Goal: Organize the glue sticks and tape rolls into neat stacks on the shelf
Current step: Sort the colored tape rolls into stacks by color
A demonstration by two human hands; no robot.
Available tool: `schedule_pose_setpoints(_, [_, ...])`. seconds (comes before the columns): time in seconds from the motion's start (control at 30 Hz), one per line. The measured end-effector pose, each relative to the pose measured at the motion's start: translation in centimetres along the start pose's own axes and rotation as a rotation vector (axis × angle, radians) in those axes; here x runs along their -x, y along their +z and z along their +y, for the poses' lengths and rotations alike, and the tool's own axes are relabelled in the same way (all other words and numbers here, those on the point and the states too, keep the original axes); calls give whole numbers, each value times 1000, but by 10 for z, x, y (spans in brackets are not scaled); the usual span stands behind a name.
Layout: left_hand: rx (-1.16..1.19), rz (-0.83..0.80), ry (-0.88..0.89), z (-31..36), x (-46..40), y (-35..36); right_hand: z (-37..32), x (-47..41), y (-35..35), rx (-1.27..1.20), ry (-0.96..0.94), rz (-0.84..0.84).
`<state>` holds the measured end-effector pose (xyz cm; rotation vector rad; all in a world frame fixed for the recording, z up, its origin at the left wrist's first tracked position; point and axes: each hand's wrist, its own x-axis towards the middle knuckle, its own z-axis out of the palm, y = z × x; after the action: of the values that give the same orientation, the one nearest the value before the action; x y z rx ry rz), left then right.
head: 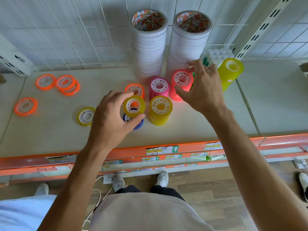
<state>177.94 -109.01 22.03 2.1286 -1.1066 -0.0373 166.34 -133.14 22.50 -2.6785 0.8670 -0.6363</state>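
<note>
My left hand (111,117) pinches a yellow tape roll (134,105) above a blue roll (139,125) on the shelf (50,130). My right hand (202,88) curls its fingers and thumb round a red-pink stack of rolls (180,84). Beside it stand a magenta stack (159,86), a yellow stack (160,110) and an orange roll (135,89). A lime-yellow stack (230,72) leans at the right. Loose orange rolls (65,84) and one more orange roll (25,106) lie at the left, with a loose yellow roll (85,116). White-capped glue sticks (216,55) stand at the back.
Two tall stacks of white tape, one on the left (148,44) and one on the right (190,42), stand against the wire grid back wall. The shelf's orange front edge (166,148) carries price labels. Another person's shoe (303,184) shows at the far right on the floor.
</note>
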Motion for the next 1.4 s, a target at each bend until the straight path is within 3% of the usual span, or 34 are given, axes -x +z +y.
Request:
schedule_pose_setpoints(1.07, [-2, -34, -29, 2, 6, -7, 3, 6, 10, 134, -3, 14])
schedule_pose_setpoints(1.4, [33, -62, 106, 31, -19, 0, 1, 42, -19, -34, -38, 29])
